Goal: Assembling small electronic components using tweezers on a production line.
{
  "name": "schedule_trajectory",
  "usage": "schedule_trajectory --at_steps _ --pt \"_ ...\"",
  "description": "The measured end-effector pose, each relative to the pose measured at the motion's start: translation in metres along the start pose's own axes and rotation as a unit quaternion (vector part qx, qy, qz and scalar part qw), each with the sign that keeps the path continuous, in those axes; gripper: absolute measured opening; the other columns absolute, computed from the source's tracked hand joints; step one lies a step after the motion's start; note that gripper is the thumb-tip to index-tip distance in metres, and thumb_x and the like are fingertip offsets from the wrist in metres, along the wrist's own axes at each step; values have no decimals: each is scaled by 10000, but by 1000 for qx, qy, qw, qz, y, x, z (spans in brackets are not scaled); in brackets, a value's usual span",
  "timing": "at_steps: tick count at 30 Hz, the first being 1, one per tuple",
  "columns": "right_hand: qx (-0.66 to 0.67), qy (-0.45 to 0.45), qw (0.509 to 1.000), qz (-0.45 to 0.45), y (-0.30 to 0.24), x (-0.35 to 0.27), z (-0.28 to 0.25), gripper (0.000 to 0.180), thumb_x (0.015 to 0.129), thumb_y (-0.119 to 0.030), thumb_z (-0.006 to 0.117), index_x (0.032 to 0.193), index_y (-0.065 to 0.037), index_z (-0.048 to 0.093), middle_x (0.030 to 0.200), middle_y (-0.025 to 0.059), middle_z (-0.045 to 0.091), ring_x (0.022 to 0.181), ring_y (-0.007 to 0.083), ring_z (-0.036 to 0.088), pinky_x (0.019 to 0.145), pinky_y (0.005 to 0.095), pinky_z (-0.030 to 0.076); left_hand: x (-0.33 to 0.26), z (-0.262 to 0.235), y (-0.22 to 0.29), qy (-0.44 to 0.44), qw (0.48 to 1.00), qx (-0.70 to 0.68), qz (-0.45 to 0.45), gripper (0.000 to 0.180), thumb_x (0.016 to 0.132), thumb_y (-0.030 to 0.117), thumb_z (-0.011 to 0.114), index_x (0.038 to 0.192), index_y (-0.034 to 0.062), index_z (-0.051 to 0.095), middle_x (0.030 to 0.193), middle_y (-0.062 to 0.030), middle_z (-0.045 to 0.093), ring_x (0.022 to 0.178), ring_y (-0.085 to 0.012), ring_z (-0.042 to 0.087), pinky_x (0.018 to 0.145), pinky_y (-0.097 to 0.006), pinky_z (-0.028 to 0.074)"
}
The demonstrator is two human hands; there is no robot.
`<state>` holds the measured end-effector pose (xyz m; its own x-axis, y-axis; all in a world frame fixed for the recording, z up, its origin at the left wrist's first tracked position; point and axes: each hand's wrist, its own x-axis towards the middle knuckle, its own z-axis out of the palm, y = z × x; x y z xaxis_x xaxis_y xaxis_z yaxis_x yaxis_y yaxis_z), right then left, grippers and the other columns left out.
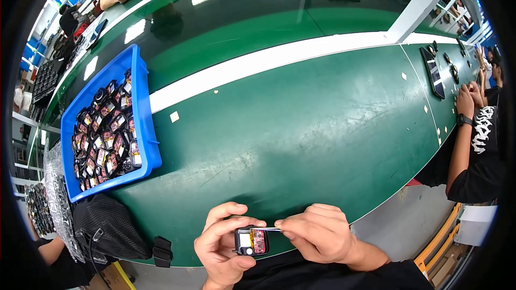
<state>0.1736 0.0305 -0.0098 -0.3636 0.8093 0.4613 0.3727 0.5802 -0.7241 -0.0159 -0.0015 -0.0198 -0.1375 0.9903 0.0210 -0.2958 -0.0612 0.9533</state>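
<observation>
Near the table's front edge, my left hand [219, 244] grips a small black device casing [236, 242] by its sides. Its open face is turned up, showing a red circuit board [260, 241], a whitish block with yellow tape and a small round white part. From the right, my right hand [322, 234] pinches a thin pale tool [272, 229] between thumb and fingers. The tool's far end reaches the casing's upper edge; it is too fine to tell its exact kind.
A blue bin [142, 104] of similar open devices [105, 139] stands left on the green table [279, 145]. A black mesh bag [110, 228] and black strap [162, 251] lie nearer. Small pale scraps [174, 116] dot the table. A co-worker's arm [461, 139] rests at right.
</observation>
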Motion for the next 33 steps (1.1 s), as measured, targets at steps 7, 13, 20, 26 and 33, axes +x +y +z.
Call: schedule_trajectory --at_steps 7,13,20,26,33 --pt "-35 12 999 -19 0 -3 5 304 716 42 732 1015 6 690 836 61 688 560 144 580 505 265 469 1 -2 4 4 999 23 -24 743 735 518 827 1154 -64 634 1225 -200 542 876 -309 722 786 -368 616" --pt "-72 12 996 -48 2 -6 6 291 729 5 698 1019 -1 717 809 49 667 528 127 538 481 260 452 -1 0 4 19 999 25 -27 753 718 529 829 1136 -71 647 1210 -187 558 874 -317 720 794 -384 614" --pt "-106 12 991 -81 2 -8 7 304 739 -37 693 1039 -21 735 802 30 652 502 105 479 462 239 411 -3 -1 3 32 999 18 -25 782 694 535 833 1136 -81 641 1212 -176 562 887 -315 717 803 -385 611" --pt "-88 7 994 -58 -2 -5 4 300 691 36 739 983 -36 739 753 36 672 474 127 492 433 255 378 -4 -3 3 29 999 30 -28 768 698 520 834 1133 -83 640 1207 -168 565 880 -316 717 818 -388 612" --pt "71 31 997 24 0 -3 0 243 722 48 720 964 35 703 711 101 679 510 196 606 485 285 479 0 -2 5 20 999 -36 -2 710 692 441 863 1149 -42 615 1169 -189 587 990 -323 688 852 -409 599"
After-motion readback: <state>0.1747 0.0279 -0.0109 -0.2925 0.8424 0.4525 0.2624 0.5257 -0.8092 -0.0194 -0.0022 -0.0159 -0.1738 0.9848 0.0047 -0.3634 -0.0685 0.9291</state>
